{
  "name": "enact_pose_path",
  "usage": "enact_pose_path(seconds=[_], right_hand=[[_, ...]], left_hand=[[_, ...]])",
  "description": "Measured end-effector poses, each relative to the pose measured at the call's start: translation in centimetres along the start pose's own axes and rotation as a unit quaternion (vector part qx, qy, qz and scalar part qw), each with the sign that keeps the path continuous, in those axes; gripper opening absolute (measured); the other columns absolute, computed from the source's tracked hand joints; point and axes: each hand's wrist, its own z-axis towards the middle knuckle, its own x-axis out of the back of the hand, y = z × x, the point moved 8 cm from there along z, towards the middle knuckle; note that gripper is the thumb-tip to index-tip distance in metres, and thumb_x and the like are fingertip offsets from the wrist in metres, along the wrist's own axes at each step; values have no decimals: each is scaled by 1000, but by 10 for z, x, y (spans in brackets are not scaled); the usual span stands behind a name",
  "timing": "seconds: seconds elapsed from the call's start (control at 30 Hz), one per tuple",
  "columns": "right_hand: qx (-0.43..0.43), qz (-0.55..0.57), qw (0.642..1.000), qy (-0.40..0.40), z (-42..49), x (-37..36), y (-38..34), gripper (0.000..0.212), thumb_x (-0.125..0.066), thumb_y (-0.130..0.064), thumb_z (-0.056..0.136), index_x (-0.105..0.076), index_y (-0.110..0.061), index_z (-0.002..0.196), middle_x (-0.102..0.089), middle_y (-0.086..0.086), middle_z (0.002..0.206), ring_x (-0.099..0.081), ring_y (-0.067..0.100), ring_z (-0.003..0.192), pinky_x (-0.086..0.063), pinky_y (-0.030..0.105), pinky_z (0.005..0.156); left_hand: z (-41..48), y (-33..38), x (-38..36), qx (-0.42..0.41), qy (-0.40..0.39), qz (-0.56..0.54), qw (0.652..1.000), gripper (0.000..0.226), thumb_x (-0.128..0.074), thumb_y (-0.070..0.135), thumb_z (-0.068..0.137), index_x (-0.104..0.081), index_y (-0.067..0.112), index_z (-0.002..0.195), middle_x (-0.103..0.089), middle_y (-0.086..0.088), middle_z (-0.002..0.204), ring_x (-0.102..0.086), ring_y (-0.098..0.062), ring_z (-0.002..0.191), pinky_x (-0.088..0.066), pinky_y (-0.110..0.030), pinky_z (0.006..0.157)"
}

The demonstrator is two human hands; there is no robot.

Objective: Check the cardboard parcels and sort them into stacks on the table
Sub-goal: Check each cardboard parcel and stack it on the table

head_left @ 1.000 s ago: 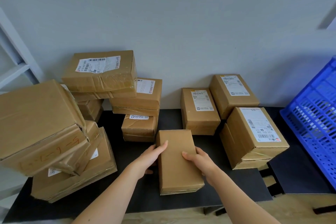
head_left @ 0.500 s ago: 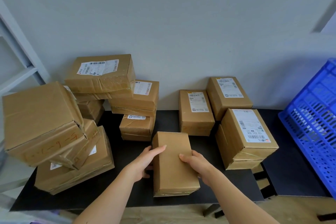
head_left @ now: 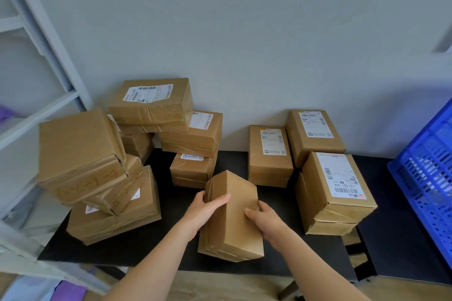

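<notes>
Both sides of the plain parcel (head_left: 234,227) are gripped, left hand (head_left: 203,212) curled round one edge, right hand (head_left: 266,220) round the other. It's tipped up near the front of the black table (head_left: 151,249).

A plain brown box (head_left: 234,225) is held tilted over the black bench (head_left: 137,249) in the lower middle of the frame, one long edge turned upward. The left grip (head_left: 204,210), a bare hand, curls round its left side, and the right grip (head_left: 263,219) clasps its right side. At the left stands a leaning stack of boxes (head_left: 97,178). More stacked boxes (head_left: 190,137) stand behind, against the wall. Three labelled boxes (head_left: 335,193) sit at the right, near a blue crate (head_left: 425,190) at the frame's right edge.
</notes>
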Motion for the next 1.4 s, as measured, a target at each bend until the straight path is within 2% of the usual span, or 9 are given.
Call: enact_pose_path(seconds=[0.23, 0.37, 0.5, 0.63, 0.93, 1.17, 1.4], right_hand=[[26, -27, 999, -5, -4, -2, -9, 76, -61, -36, 91, -18, -23, 151, -33, 4, 150, -41, 25, 132, -35, 43, 110], [28, -20, 999, -19, -7, -7, -14, 66, -53, -40, 95, -22, -23, 150, -38, 3, 146, -41, 24, 130, -33, 42, 108], [29, 11, 999, -35, -8, -11, -19, 61, -47, -42, 96, -25, -22, 149, -42, 4, 144, -42, 26, 131, -34, 46, 110], [45, -24, 998, -22, -9, -10, -21, 66, -51, -45, 94, -23, -22, 150, -40, 4, 146, -43, 27, 130, -37, 46, 108], [56, -74, 995, -41, -3, -8, -14, 73, -59, -44, 90, -24, -19, 149, -45, 4, 141, -48, 25, 125, -41, 44, 106], [33, -99, 993, -54, 6, -10, -7, 70, -59, -47, 88, -27, -20, 146, -48, 3, 137, -51, 23, 122, -44, 40, 101], [21, -131, 990, -51, 14, -15, -7, 65, -59, -42, 90, -29, -19, 143, -47, 4, 137, -49, 25, 124, -43, 42, 104]], left_hand=[[-12, 8, -4, -31, 41, 31, 998, 98, -67, 63, 74, -16, 27, 150, -33, -4, 148, -38, -28, 133, -35, -47, 109], [-18, 13, 0, -65, 88, 58, 992, 90, -66, 59, 78, -21, 27, 148, -36, -3, 147, -40, -26, 132, -37, -46, 108], [-22, 21, 0, -99, 123, 100, 982, 80, -68, 48, 82, -25, 26, 147, -41, -1, 144, -45, -23, 129, -40, -41, 103], [-21, 22, -7, -108, 115, 123, 980, 80, -68, 45, 82, -26, 25, 147, -41, -1, 145, -45, -22, 128, -43, -41, 103], [-11, 10, -19, -70, 73, 139, 985, 78, -62, 51, 85, -25, 24, 147, -42, 0, 143, -45, -21, 128, -41, -40, 103], [-5, 9, -23, -28, 33, 94, 995, 70, -64, 41, 87, -28, 25, 145, -46, 0, 138, -46, -22, 126, -42, -43, 101], [-1, 6, -19, 5, 28, 84, 996, 65, -67, 32, 87, -32, 24, 142, -48, -2, 134, -48, -25, 123, -43, -46, 99]])
